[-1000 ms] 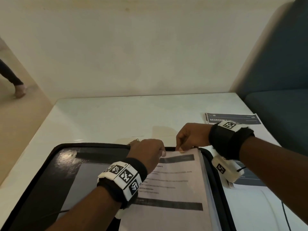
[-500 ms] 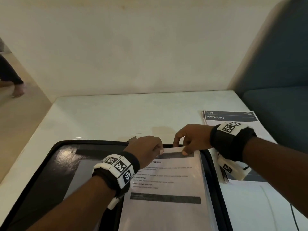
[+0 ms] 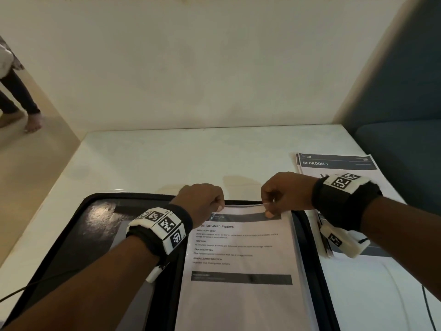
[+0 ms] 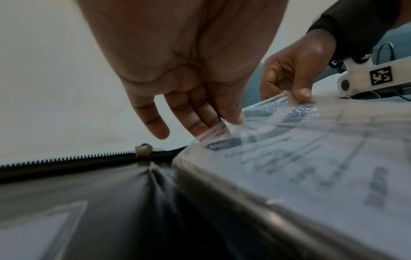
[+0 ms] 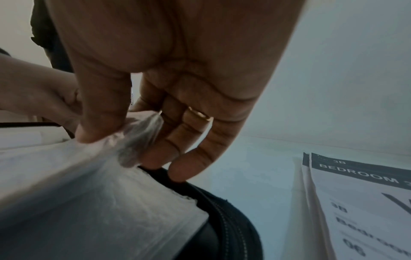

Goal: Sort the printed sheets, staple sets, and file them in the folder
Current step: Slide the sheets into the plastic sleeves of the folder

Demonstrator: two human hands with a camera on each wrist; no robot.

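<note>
Now both hands pinch the clear sleeve (image 4: 278,112) open — left hand (image 3: 202,201), right hand (image 3: 284,194) — printed sheet (image 3: 241,254) inside the folder (image 3: 95,225).

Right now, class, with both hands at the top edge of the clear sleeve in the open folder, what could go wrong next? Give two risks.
1. The left hand and right hand each pinch the thin clear sleeve at its mouth; pulling apart too hard could tear or crease it.
2. The Bedroom 3 set lies on the table partly under the right wrist, so a careless move could drag or scatter it.
</note>
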